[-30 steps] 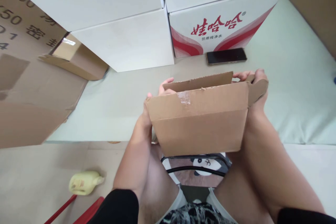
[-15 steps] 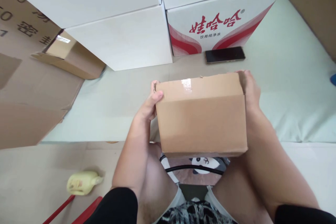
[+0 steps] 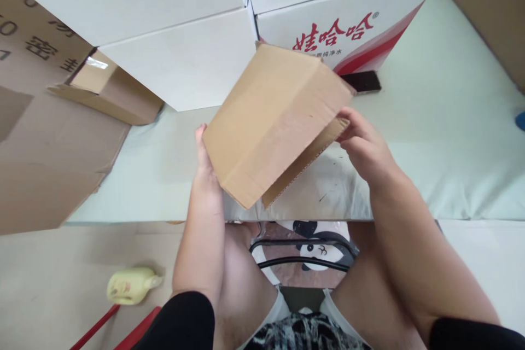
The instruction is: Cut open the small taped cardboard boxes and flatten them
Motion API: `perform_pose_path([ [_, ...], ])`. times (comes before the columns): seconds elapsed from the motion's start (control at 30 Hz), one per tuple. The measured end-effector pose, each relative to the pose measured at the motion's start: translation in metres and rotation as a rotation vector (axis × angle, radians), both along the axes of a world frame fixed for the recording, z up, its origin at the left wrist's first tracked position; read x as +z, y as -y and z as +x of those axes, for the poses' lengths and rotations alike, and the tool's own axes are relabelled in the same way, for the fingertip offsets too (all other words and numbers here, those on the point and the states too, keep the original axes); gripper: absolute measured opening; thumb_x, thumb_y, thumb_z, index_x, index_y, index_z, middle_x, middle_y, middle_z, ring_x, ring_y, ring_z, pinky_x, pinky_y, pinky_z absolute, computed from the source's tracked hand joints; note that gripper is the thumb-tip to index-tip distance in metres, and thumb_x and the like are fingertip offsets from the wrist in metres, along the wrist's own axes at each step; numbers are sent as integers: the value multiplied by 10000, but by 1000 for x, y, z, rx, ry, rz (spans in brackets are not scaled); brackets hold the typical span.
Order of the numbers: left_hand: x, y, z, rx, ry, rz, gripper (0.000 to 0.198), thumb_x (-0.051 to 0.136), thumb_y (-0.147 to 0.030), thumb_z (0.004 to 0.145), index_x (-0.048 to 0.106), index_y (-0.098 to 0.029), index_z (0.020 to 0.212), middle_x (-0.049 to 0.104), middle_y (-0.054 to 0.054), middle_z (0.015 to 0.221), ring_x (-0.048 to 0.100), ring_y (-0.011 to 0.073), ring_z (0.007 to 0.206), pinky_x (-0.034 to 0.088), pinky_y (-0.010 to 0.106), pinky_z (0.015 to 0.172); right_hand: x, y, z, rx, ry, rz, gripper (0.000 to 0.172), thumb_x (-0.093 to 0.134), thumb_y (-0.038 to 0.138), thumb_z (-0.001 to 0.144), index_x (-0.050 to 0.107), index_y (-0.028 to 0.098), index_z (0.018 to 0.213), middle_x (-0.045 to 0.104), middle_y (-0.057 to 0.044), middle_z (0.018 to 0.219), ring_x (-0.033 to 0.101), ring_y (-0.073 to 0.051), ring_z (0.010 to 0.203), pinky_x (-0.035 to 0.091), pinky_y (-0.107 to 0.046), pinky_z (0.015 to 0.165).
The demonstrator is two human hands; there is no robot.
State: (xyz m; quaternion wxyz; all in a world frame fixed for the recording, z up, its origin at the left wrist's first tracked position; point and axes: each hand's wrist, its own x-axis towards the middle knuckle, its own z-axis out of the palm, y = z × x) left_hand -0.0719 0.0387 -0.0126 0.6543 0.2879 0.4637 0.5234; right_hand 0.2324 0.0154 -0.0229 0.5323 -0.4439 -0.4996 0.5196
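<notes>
A brown cardboard box (image 3: pixel 266 115) is held tilted above the pale green surface, with a flap (image 3: pixel 305 164) hanging loose along its near right side. My left hand (image 3: pixel 206 158) is closed around the box's left end; some of its fingers are hidden behind the cardboard. At the right corner of the flap, my right hand (image 3: pixel 359 139) pinches the cardboard edge between thumb and fingers. Small dark specks lie on the cloth below the flap.
White cartons (image 3: pixel 184 65) are stacked at the back, one with red lettering. A phone (image 3: pixel 365 82) lies before them, partly covered by the box. Large brown cartons flank both sides, a smaller brown box (image 3: pixel 118 87) at left. A yellow bottle (image 3: pixel 133 286) lies on the floor.
The box has swung up and away from my lap and turned, showing its flapped side. My right hand has shifted from the box's right side to the flap corner.
</notes>
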Motion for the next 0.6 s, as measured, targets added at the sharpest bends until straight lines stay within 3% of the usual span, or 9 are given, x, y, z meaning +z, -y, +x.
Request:
perform_pose_path([
  [0.1,-3,0,1,-3,23,-66,600,569,-741,834,690,-211,1087,770,122,979,729,324,936,617,442,824,5,4,-1,-21,40,128,559,637,257,677,660,342,1229,685,18,1324,608,-282,1264,504,-497,1085],
  [0.2,-6,-1,0,-2,20,-75,613,565,-731,842,682,-202,1128,768,125,1031,729,306,949,603,424,838,9,6,-1,-45,133,137,618,698,265,704,615,341,1312,668,-5,1344,615,-285,1261,520,-487,1076],
  [0.37,-14,-7,5,19,3,-90,626,600,-744,800,674,-209,1118,769,119,1009,728,320,979,595,422,845,-6,6,-4,-80,369,163,654,834,311,654,657,279,1283,642,-90,1416,584,-348,1339,458,-547,1145],
  [0.5,-20,-10,19,41,-6,-24,633,594,-766,786,661,-205,1071,762,118,971,722,351,1064,589,444,906,-23,9,-7,-362,422,20,450,820,368,676,719,309,1111,759,-55,1128,691,-369,1141,525,-588,1028],
  [0.6,-22,-9,28,56,27,32,689,558,-812,786,650,-206,1101,753,128,1027,701,369,1145,583,459,939,-24,10,-10,-479,411,30,245,769,342,712,719,318,951,760,-20,939,702,-356,1071,557,-567,965],
])
